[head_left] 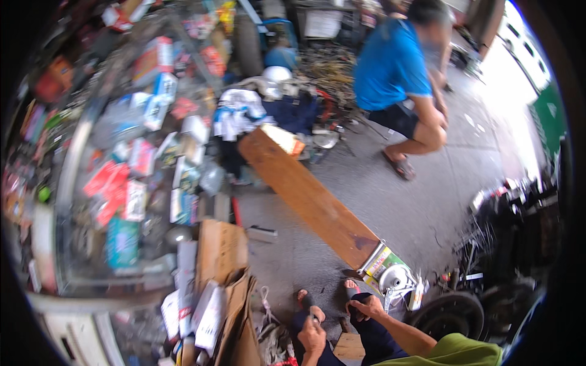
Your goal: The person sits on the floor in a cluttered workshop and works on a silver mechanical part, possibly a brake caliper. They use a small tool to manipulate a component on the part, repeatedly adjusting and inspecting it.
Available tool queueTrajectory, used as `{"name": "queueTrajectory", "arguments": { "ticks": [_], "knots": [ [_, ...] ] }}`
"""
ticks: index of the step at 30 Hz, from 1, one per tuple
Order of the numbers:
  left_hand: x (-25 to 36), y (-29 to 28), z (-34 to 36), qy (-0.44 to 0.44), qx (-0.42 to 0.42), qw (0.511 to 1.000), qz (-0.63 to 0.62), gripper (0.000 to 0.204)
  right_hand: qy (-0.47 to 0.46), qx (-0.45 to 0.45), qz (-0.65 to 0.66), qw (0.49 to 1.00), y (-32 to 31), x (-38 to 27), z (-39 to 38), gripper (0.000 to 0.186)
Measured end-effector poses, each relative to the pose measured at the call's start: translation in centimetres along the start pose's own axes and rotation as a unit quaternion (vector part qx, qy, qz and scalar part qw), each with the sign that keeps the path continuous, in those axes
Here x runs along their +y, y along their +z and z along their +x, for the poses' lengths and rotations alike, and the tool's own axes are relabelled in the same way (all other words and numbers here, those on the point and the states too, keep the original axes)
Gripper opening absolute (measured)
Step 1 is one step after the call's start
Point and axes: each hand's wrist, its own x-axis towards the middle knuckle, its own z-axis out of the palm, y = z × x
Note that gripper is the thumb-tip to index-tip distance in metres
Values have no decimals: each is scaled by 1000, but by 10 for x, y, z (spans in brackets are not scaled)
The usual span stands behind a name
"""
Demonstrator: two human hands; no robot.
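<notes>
My left hand (312, 336) is closed above my lap, its fingers curled round something small and dark that I cannot make out. To its right, my right hand (370, 307) is bent round a dark shape in front of my knee; blur hides what that is. Just beyond the right hand, a round silver metal hub (395, 278) lies on a green printed sheet or box (379, 263) at the near end of a long brown wooden bench (317, 204). Neither hand touches the hub. A small bottle (417, 295) stands beside it.
A person in a blue shirt (390, 67) squats beyond the bench. A glass case (79, 158) packed with boxes stands left, with cardboard (221, 251) near its corner. Clothes (241, 113) lie at the bench's far end. A dark tyre (448, 314) and metal parts are at right.
</notes>
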Motion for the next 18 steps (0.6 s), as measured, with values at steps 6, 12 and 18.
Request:
{"name": "queueTrajectory", "arguments": {
  "ticks": [6, 12, 18],
  "knots": [
    [81, -74, -38, 9, 8, 997, -77, 23, -20, -55, 87, 995, -9, -5, -41, 34],
    [135, -158, -10, -54, 61, 988, -128, 25, -25, -62, 112, 991, -56, -30, -85, 30],
    [134, -209, 11, -131, 62, 948, -284, 33, -3, 8, 123, 992, -100, -21, -87, 29]
  ]
}}
